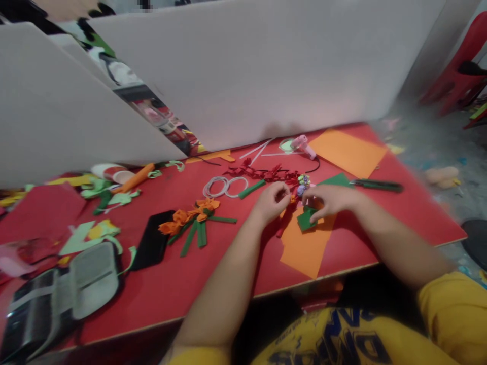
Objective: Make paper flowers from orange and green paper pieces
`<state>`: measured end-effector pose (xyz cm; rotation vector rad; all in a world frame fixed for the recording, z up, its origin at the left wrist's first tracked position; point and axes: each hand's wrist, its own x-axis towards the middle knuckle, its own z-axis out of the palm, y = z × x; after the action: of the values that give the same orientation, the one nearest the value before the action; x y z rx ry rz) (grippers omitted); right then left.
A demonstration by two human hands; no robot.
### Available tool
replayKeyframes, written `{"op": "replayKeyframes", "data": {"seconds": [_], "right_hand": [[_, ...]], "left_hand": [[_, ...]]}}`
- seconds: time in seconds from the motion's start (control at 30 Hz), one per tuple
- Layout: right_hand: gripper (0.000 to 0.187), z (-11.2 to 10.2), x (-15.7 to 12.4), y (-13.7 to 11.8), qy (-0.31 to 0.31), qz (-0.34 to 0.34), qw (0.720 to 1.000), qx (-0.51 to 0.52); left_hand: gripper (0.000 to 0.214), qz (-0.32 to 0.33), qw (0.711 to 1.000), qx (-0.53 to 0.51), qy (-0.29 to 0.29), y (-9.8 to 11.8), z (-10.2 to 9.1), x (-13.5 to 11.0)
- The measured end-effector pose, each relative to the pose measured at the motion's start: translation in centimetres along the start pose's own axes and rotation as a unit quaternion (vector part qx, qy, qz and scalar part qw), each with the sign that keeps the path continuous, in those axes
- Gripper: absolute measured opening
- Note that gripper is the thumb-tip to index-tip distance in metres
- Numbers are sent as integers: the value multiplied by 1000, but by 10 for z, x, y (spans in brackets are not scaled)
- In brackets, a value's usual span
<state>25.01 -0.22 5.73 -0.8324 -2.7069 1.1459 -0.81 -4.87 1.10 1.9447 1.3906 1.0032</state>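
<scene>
My left hand (272, 202) is closed in a pinch over the red table (160, 284). What its fingertips hold, if anything, is hidden. Just right of them lies a small orange piece (292, 198). My right hand (329, 201) curves down with fingers and thumb apart. Its thumb touches a green paper piece (306, 221), which rests on an orange paper sheet (304, 251). Behind both hands are a purple flower-like piece (302, 190) and a string of dark red paper flowers (272, 174).
A pink glue gun (304, 146), a green-handled cutter (376, 185) and an orange sheet (348, 152) lie right. Leftward are clear rings (216, 187), orange paper flowers with green stems (190, 218), a black phone-like slab (154, 242) and an open case (93, 279). White panels (266, 66) rise behind.
</scene>
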Motion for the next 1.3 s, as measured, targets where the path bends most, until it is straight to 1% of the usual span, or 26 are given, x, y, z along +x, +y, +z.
{"op": "replayKeyframes", "data": {"seconds": [0.03, 0.1, 0.13, 0.2, 0.23, 0.3, 0.37, 0.5, 0.57, 0.63, 0.7, 0.73, 0.8, 0.87, 0.9, 1.0, 1.13, 1.23, 1.3], "right_hand": [[51, 1, 0, 1, -11, -10, 1000, -2], [55, 4, 2, 5, -12, -48, 999, 8], [52, 6, 3, 7, -3, -74, 997, 15], [43, 8, 4, 12, 17, -120, 993, 18], [39, 8, 4, 15, 24, -133, 991, 12], [39, 8, 4, 18, 32, -140, 990, -9], [39, 7, 4, 19, 36, -135, 990, -29], [31, 1, 6, 22, 68, -122, 990, -22], [30, -3, 6, 25, 92, -110, 990, -8], [31, -9, 4, 31, 111, -92, 990, -8], [31, -14, 2, 38, 131, -54, 989, -29], [30, -16, 2, 41, 154, -31, 986, -48], [29, -18, 3, 48, 214, 13, 972, -97], [25, -16, 8, 54, 266, 53, 950, -155], [23, -14, 11, 56, 281, 56, 941, -179], [24, -5, 18, 63, 325, 36, 926, -191], [27, 6, 17, 70, 361, 4, 920, -154], [38, 14, 12, 71, 404, -1, 903, -144], [41, 22, 8, 66, 428, -3, 891, -152]], "left_hand": [[4, 16, 999, 25, -21, -1, -2, 0], [8, 40, 997, 54, -40, -1, -6, 0], [10, 47, 996, 56, -43, -1, -8, -1], [14, 59, 996, 44, -52, -1, -10, -1], [15, 67, 996, 35, -56, -1, -11, -1], [17, 83, 995, 14, -60, -1, -11, -1], [18, 99, 994, -4, -48, -2, -10, -1], [19, 117, 992, -7, 37, -1, -6, -4], [19, 122, 991, 13, 63, 3, -4, -8], [16, 130, 989, 50, 51, 8, -2, -11], [9, 143, 985, 97, 14, 12, 0, -15], [8, 151, 981, 120, -8, 14, 1, -16], [13, 160, 974, 156, -45, 15, 5, -17], [17, 158, 970, 176, -60, 12, 8, -16], [19, 152, 971, 177, -60, 10, 10, -16], [22, 128, 981, 137, -53, 0, 12, -14], [22, 102, 993, 53, -6, -14, 13, -14], [23, 78, 996, -3, 44, -17, 15, -14], [24, 73, 995, -28, 59, -15, 18, -15]]}}
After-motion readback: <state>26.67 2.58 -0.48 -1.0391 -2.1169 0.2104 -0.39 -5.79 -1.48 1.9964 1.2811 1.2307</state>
